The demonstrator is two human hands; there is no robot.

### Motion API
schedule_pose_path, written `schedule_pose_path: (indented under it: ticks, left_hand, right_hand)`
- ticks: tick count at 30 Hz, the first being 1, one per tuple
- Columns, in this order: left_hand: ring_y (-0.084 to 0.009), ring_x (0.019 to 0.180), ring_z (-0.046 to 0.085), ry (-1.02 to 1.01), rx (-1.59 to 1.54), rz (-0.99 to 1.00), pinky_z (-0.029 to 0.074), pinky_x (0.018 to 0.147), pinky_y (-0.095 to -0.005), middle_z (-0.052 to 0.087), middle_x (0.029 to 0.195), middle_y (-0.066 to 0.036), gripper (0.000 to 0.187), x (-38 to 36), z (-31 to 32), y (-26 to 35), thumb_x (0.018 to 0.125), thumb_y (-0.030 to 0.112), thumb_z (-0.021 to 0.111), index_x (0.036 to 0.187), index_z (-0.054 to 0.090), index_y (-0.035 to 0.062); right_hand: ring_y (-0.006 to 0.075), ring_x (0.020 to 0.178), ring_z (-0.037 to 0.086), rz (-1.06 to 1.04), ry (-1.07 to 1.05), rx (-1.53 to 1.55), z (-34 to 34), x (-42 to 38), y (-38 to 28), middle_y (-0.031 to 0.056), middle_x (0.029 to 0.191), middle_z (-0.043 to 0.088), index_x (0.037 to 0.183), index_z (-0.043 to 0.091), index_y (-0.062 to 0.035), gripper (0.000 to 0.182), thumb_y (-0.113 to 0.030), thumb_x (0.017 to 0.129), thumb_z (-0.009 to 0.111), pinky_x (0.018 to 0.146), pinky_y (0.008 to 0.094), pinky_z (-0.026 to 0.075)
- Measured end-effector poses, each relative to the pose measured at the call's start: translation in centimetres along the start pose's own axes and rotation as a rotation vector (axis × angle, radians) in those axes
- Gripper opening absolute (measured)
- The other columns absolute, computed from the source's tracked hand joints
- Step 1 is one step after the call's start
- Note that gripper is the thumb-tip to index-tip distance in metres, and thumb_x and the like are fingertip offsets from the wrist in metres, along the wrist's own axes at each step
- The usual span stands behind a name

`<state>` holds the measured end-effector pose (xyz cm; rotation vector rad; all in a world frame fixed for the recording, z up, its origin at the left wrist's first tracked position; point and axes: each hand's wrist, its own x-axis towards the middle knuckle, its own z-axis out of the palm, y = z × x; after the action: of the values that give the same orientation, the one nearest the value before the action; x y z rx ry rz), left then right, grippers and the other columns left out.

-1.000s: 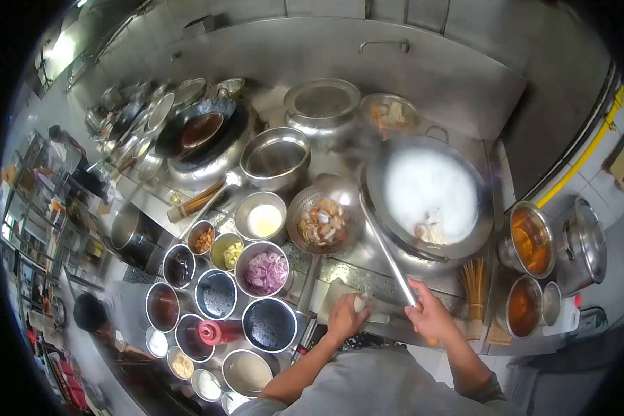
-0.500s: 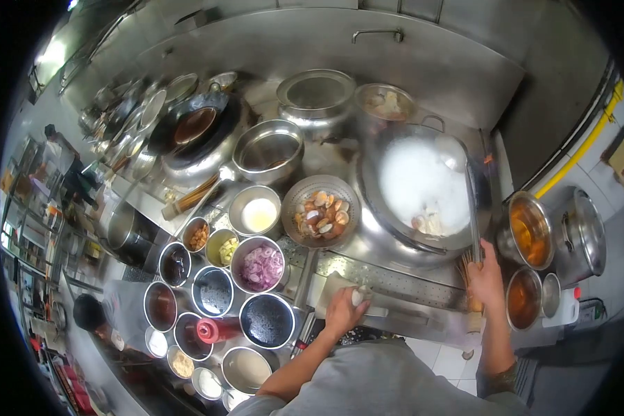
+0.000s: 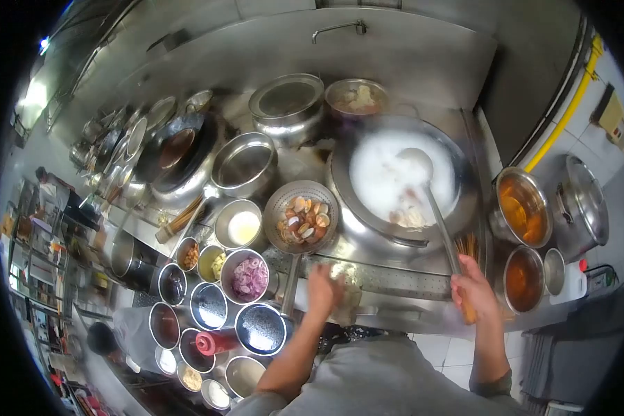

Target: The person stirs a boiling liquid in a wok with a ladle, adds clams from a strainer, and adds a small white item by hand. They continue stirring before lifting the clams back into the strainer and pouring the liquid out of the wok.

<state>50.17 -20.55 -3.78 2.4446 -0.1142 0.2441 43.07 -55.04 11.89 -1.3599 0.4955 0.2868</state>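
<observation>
My right hand (image 3: 475, 288) is wrapped round the wooden end of a ladle (image 3: 443, 225). The ladle's bowl lies in white, foamy liquid (image 3: 378, 166) in a large wok (image 3: 461, 156), where pale pieces show near the front rim. My left hand (image 3: 324, 288) is blurred; its thumb and fingers look apart and nothing shows in them. It is just right of the handle of a perforated strainer (image 3: 274, 215), which holds clams (image 3: 305, 220). A greyish cloth (image 3: 349, 295) lies beside that hand on the stove's front edge.
Left of the strainer stand a bowl of sliced purple onions (image 3: 249, 277), several sauce pots and a red squeeze bottle (image 3: 215, 342). Pots of orange liquid (image 3: 523, 208) stand at right. A metal pot (image 3: 245, 164) and a lidded pot (image 3: 286, 100) are behind. A co-worker (image 3: 128, 333) is at lower left.
My left hand has come off the cloth and moved left toward the strainer handle. The ladle's bowl has shifted from the wok's far right edge into the foamy liquid. The view has shifted slightly.
</observation>
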Motion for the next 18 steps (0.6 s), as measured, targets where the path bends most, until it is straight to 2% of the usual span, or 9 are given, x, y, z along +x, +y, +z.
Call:
schedule_pose_path:
  ticks: [2, 4, 7, 9, 11, 13, 16, 18]
  left_hand:
    - [-0.0428, 0.102, 0.062, 0.165, 0.032, 0.079, 0.049, 0.087, -0.0522, 0.063, 0.111, -0.023, 0.029, 5.9, 0.0, -1.0, 0.087, 0.018, 0.069, 0.115, 0.066, 0.009]
    - [-0.0401, 0.101, 0.064, 0.163, 0.094, 0.142, 0.049, 0.086, -0.0516, 0.065, 0.112, -0.02, 0.026, 11.3, -0.3, -1.7, 0.088, 0.016, 0.063, 0.112, 0.067, 0.0088]
    - [-0.0373, 0.099, 0.066, -0.107, 0.416, 0.085, 0.051, 0.083, -0.0509, 0.069, 0.11, -0.017, 0.026, 14.7, -1.9, -1.8, 0.088, 0.018, 0.059, 0.111, 0.07, 0.0123]
    - [-0.0366, 0.098, 0.067, -0.036, 0.404, 0.157, 0.051, 0.082, -0.0511, 0.07, 0.107, -0.016, 0.023, 15.1, -1.5, -3.8, 0.088, 0.019, 0.06, 0.107, 0.072, 0.0141]
    - [-0.0374, 0.101, 0.067, -0.046, 0.374, 0.12, 0.051, 0.086, -0.0506, 0.069, 0.111, -0.017, 0.022, 15.0, -2.2, -3.5, 0.089, 0.022, 0.061, 0.103, 0.075, 0.0141]
    - [-0.0398, 0.106, 0.066, -0.116, 0.31, -0.037, 0.05, 0.094, -0.0494, 0.065, 0.12, -0.02, 0.023, 14.8, -2.7, -2.8, 0.09, 0.028, 0.064, 0.1, 0.077, 0.0121]
    - [-0.0404, 0.108, 0.065, -0.069, 0.19, -0.107, 0.048, 0.099, -0.0506, 0.061, 0.131, -0.024, 0.025, 14.7, -2.1, -2.7, 0.088, 0.028, 0.066, 0.103, 0.077, 0.011]
    - [-0.042, 0.11, 0.064, -0.159, 0.237, -0.044, 0.046, 0.102, -0.0509, 0.054, 0.14, -0.026, 0.026, 15.6, -0.9, -3.6, 0.087, 0.028, 0.068, 0.104, 0.076, 0.0094]
  right_hand:
    - [0.0148, 0.049, 0.051, 0.004, -0.002, -0.009, 0.0, 0.0, -0.2, 0.0055, 0.077, 0.055, 0.151, 0.029, -0.0102, 0.064, -0.007, 0.093, 0.056, 0.041, 0.0302, 0.04]
    - [0.0149, 0.05, 0.051, 0.014, -0.001, -0.012, -0.1, 0.0, -0.4, 0.0057, 0.077, 0.055, 0.151, 0.029, -0.0098, 0.064, -0.006, 0.093, 0.056, 0.042, 0.0299, 0.041]
    - [0.0145, 0.049, 0.052, -0.001, 0.009, -0.046, -0.8, 0.6, 0.6, 0.0056, 0.077, 0.055, 0.151, 0.029, -0.0099, 0.064, -0.006, 0.093, 0.055, 0.042, 0.0292, 0.04]
    - [0.0142, 0.05, 0.053, -0.015, 0.019, -0.066, -0.8, 0.6, 0.7, 0.0053, 0.078, 0.056, 0.15, 0.03, -0.0088, 0.063, -0.006, 0.093, 0.056, 0.043, 0.0303, 0.042]
    - [0.014, 0.051, 0.054, -0.02, 0.026, -0.074, -0.6, 0.4, 1.3, 0.0051, 0.078, 0.056, 0.15, 0.03, -0.0081, 0.063, -0.006, 0.093, 0.057, 0.045, 0.0307, 0.043]
    - [0.0137, 0.052, 0.054, -0.028, 0.028, -0.093, -0.5, 0.6, 1.3, 0.0049, 0.077, 0.056, 0.15, 0.03, -0.008, 0.063, -0.006, 0.093, 0.057, 0.046, 0.0304, 0.044]
    - [0.0137, 0.052, 0.054, -0.027, 0.047, -0.079, -0.2, 0.3, 1.0, 0.0045, 0.076, 0.055, 0.15, 0.031, -0.0088, 0.063, -0.006, 0.093, 0.057, 0.047, 0.0299, 0.044]
    - [0.0136, 0.053, 0.055, -0.019, 0.044, -0.09, -0.2, 0.3, 0.9, 0.0044, 0.076, 0.055, 0.151, 0.03, -0.0096, 0.064, -0.007, 0.094, 0.058, 0.047, 0.0301, 0.044]
